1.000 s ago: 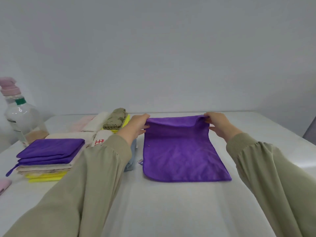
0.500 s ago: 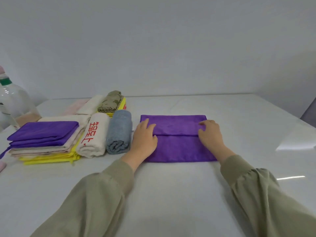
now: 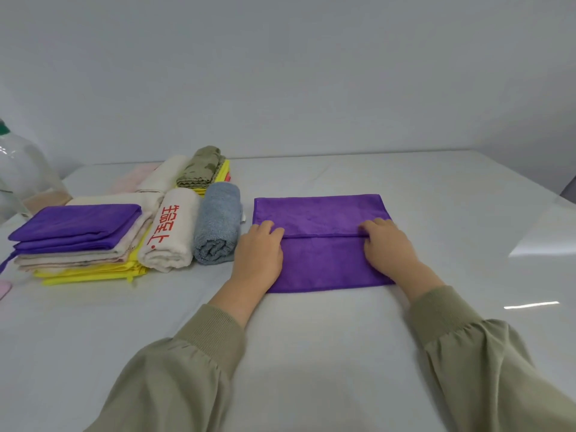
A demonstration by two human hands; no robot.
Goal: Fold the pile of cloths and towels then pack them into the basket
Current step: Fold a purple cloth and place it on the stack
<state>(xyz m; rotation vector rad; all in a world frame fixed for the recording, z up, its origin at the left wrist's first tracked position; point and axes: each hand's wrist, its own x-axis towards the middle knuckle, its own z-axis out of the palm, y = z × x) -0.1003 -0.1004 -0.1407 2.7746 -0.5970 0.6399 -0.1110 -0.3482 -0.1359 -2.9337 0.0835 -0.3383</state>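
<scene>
A purple cloth [image 3: 321, 216] lies folded on the white table [image 3: 311, 353], its folded-over edge running across the middle. My left hand [image 3: 258, 254] rests flat on the cloth's left end, fingers at the fold edge. My right hand [image 3: 388, 247] lies on the right end, fingers pressing the same edge. To the left stand a rolled grey towel [image 3: 218, 222], a rolled white towel with red characters [image 3: 170, 233], and a stack with a folded purple cloth [image 3: 78, 224] on beige and yellow cloths. No basket is in view.
Behind the rolls lie an olive cloth [image 3: 204, 165], a cream roll [image 3: 162, 176] and a pale pink cloth [image 3: 131, 179]. A clear plastic bottle [image 3: 21, 173] stands at the far left. A pink object [image 3: 4, 288] sits at the left edge.
My hands brought the purple cloth's far edge toward me and laid it down, folding the cloth. They now rest on the folded edge.
</scene>
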